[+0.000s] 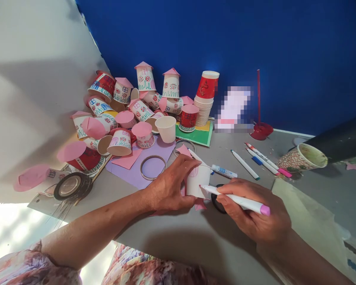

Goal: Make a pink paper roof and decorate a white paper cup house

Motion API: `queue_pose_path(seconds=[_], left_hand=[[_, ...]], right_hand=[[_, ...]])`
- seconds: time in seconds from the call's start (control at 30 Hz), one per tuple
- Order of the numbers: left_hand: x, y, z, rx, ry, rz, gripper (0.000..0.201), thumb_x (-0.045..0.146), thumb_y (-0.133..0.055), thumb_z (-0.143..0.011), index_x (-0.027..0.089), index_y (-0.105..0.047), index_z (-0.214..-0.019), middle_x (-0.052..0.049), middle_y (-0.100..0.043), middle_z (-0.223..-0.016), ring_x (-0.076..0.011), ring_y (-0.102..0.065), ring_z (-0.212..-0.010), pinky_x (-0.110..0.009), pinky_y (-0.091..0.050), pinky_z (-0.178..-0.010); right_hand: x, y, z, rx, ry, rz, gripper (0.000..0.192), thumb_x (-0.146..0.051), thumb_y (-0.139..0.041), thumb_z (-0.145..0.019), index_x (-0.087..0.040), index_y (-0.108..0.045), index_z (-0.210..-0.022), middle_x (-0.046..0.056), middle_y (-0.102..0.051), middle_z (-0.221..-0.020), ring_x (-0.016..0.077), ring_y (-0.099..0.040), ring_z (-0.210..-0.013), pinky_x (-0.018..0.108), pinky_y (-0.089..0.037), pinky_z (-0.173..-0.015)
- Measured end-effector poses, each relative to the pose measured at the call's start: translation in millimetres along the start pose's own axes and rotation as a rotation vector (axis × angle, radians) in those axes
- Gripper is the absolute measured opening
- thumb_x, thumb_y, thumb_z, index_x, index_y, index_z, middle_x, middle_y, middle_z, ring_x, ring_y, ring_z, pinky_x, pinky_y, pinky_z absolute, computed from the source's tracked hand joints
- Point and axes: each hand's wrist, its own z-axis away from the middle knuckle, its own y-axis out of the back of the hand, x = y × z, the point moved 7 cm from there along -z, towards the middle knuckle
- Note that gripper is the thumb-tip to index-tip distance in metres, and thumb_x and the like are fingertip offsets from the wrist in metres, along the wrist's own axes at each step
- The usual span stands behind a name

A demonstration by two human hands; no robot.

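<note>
My left hand [172,186] is closed around a white paper cup [199,180], thumb at one end and fingers at the other. A pink drawn shape shows on the cup's side near my fingers. In my right hand [255,209] is a white marker [240,201] with a pink end, its tip at the cup's wall. Below the cup lie pink paper scraps [200,204]. A black ring [219,198], partly hidden, sits behind my right fingers. Just past the cup is a glue stick [224,171] with a blue label.
Decorated paper cups with pink paper roofs [171,81] crowd the back left. A cup stack [207,97] stands beside them. Tape rolls [68,186], purple paper [127,174], several markers [245,164] and a patterned cup [302,157] lie around. A blue wall [240,39] rises behind.
</note>
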Motion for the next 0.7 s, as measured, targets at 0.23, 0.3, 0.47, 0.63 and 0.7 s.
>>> queue_pose_path(seconds=[0.23,0.3,0.47,0.63,0.7], left_hand=[[-1.0,-0.1,-0.8,0.008,0.001,0.022,0.075,0.028,-0.086,-0.074,0.023,-0.046,-0.137,-0.013,-0.060,-0.129,-0.0319,-0.056,-0.121,-0.050,-0.053,-0.100],[-1.4,-0.1,-0.7,0.008,0.013,0.036,0.073,0.028,-0.086,-0.074,0.022,-0.048,-0.136,-0.013,-0.060,-0.130,-0.0322,-0.056,-0.122,-0.050,-0.053,-0.100],[-5.4,0.7,0.2,0.025,0.054,0.086,0.072,0.026,-0.086,-0.070,0.022,-0.051,-0.133,-0.013,-0.059,-0.129,-0.0311,-0.058,-0.120,-0.048,-0.054,-0.100],[-8.7,1.1,0.3,0.015,0.097,0.111,0.073,0.028,-0.088,-0.070,0.023,-0.051,-0.132,-0.011,-0.059,-0.127,-0.0296,-0.060,-0.117,-0.047,-0.054,-0.101],[-9.4,1.2,0.2,0.010,0.104,0.127,0.073,0.028,-0.088,-0.070,0.023,-0.050,-0.133,-0.011,-0.059,-0.127,-0.0297,-0.060,-0.118,-0.048,-0.054,-0.101]], right_hand=[[-1.8,2.2,-2.9,-0.006,-0.010,0.019,0.010,-0.018,-0.060,-0.097,-0.026,-0.065,-0.094,-0.003,-0.077,-0.071,0.0162,-0.074,-0.058,0.026,-0.060,-0.055],[-2.2,3.5,-4.0,0.000,-0.016,0.020,0.011,-0.018,-0.060,-0.097,-0.027,-0.065,-0.094,-0.003,-0.076,-0.070,0.0159,-0.073,-0.057,0.026,-0.060,-0.054],[-2.2,6.8,-3.4,-0.007,-0.024,0.029,0.011,-0.016,-0.060,-0.096,-0.025,-0.063,-0.092,-0.004,-0.075,-0.068,0.0149,-0.071,-0.055,0.025,-0.057,-0.054],[0.0,11.0,-2.4,0.014,-0.039,0.049,0.012,-0.017,-0.059,-0.096,-0.026,-0.062,-0.090,-0.005,-0.074,-0.068,0.0144,-0.070,-0.055,0.026,-0.056,-0.055],[-0.7,10.7,-2.9,0.013,-0.031,0.054,0.012,-0.017,-0.059,-0.097,-0.026,-0.062,-0.090,-0.005,-0.074,-0.068,0.0142,-0.070,-0.054,0.026,-0.056,-0.055]])
